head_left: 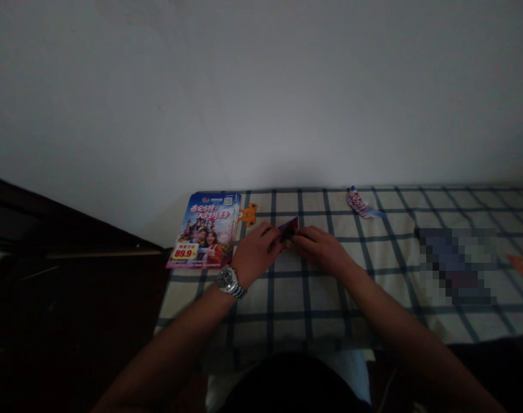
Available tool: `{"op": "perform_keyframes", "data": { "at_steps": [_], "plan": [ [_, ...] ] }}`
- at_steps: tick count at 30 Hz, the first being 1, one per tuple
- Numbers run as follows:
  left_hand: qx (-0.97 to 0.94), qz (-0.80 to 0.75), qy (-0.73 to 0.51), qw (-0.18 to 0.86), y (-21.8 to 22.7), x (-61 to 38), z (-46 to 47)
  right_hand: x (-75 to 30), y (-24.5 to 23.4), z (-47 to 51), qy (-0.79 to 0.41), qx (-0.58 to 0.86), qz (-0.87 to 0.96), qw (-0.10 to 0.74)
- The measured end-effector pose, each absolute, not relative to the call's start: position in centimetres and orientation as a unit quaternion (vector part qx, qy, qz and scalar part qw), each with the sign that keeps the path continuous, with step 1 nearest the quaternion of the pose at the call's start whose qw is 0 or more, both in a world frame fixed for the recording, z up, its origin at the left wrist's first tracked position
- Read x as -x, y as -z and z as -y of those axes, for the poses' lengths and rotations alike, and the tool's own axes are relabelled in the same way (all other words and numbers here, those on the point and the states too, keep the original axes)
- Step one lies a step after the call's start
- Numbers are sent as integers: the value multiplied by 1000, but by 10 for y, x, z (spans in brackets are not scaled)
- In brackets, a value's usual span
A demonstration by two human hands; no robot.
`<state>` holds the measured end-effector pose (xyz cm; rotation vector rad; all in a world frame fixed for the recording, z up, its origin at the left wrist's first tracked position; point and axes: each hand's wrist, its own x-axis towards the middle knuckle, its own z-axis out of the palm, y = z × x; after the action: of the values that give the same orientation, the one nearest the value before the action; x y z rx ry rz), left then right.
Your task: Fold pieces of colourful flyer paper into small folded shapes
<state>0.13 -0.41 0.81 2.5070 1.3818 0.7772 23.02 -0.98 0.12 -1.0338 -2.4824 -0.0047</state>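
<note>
My left hand (256, 252), with a metal wristwatch (229, 281) on the wrist, and my right hand (319, 248) meet over the checked tablecloth (295, 298). Both pinch a small folded piece of coloured paper (289, 228), red and dark, held between the fingertips just above the cloth. A stack of colourful flyers (205, 238) lies to the left of my left hand, near the table's left edge.
A folded paper piece (359, 204) lies at the back of the table near the white wall. An orange cartoon figure (248, 214) is printed on the cloth beside the flyers. A blurred-out item (457, 264) sits at the right. Dark furniture stands left of the table.
</note>
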Motion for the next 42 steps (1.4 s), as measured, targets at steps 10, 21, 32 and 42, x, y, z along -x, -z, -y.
{"op": "perform_keyframes", "data": {
  "at_steps": [10,21,32,42],
  "plan": [
    [-833,-481,-259,89,-11,-2,5,-232,0,9,-7,375,899,227],
    [-829,-482,-265,98,-9,-3,5,-234,-1,7,4,371,901,226],
    [-832,-473,-256,138,-6,-4,6,-229,1,6,-13,369,908,196],
    [-880,-442,-146,96,-13,1,7,-232,1,5,-20,361,910,203]
  ]
}}
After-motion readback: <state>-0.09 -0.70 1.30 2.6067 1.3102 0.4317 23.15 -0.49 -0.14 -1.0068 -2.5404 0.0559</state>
